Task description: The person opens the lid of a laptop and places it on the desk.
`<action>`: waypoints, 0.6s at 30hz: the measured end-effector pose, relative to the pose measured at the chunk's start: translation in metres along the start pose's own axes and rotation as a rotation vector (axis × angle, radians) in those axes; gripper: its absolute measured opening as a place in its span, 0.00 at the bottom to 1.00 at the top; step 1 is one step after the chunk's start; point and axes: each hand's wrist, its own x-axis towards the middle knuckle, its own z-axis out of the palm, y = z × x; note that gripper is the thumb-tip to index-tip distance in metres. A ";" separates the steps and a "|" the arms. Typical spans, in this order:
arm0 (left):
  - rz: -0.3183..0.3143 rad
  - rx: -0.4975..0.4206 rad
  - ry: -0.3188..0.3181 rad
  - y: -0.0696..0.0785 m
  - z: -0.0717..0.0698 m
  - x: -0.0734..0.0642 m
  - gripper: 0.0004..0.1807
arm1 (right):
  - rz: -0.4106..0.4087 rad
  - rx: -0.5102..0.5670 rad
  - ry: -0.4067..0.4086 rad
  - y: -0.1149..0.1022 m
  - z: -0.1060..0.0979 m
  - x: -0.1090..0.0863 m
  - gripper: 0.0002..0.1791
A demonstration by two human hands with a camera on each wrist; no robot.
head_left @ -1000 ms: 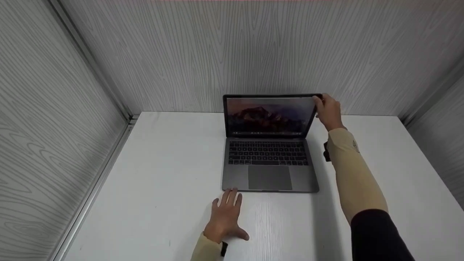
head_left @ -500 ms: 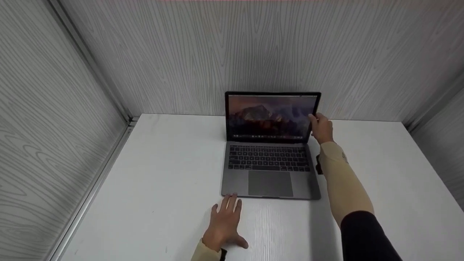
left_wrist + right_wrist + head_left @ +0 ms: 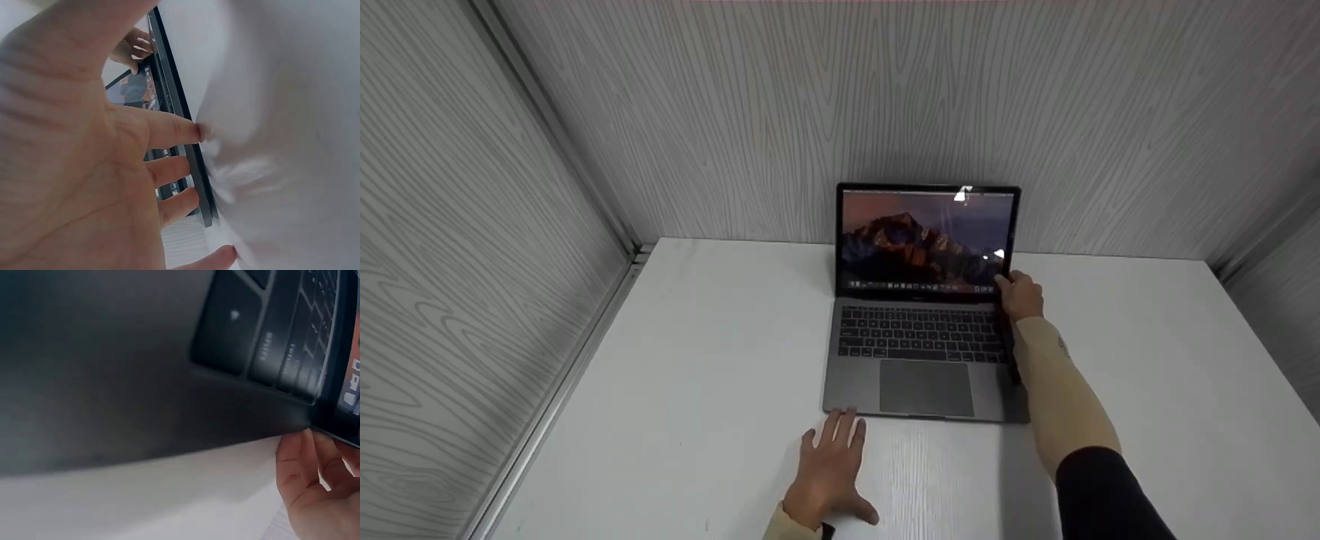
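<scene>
An open grey laptop (image 3: 990, 397) stands on the white table, its raised screen (image 3: 915, 240) lit with a mountain picture. My right hand (image 3: 1024, 298) holds the screen's right side low down, thumb in front and the other fingers partly hidden behind the edge. In the right wrist view, the fingers of that hand (image 3: 320, 489) meet the laptop at the hinge corner, beside the keyboard (image 3: 275, 349). With fingers spread, my left hand (image 3: 826, 476) rests on the table, fingertips right at the laptop's front left edge. The left wrist view shows these fingertips against the base's front edge (image 3: 199, 185).
The white table (image 3: 720, 337) extends on both sides of the laptop. A grey wood-grain wall (image 3: 750, 127) rises close behind the screen. Another panel (image 3: 472, 300) stands along the left, with a metal rail (image 3: 562, 390) at its foot.
My right hand has slid down the screen's right edge from its top corner to near the hinge. The screen leans further back and shows brighter. My left hand keeps its place at the front edge.
</scene>
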 end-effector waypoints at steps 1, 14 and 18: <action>0.000 -0.004 -0.005 0.000 0.000 0.000 0.71 | 0.011 -0.016 -0.014 0.002 0.000 -0.001 0.28; -0.016 -0.008 -0.044 0.003 -0.007 0.000 0.70 | -0.086 -0.235 -0.119 0.009 -0.004 -0.031 0.19; -0.017 -0.016 -0.053 0.003 -0.007 -0.002 0.69 | -0.100 -0.245 -0.168 0.011 -0.001 -0.046 0.21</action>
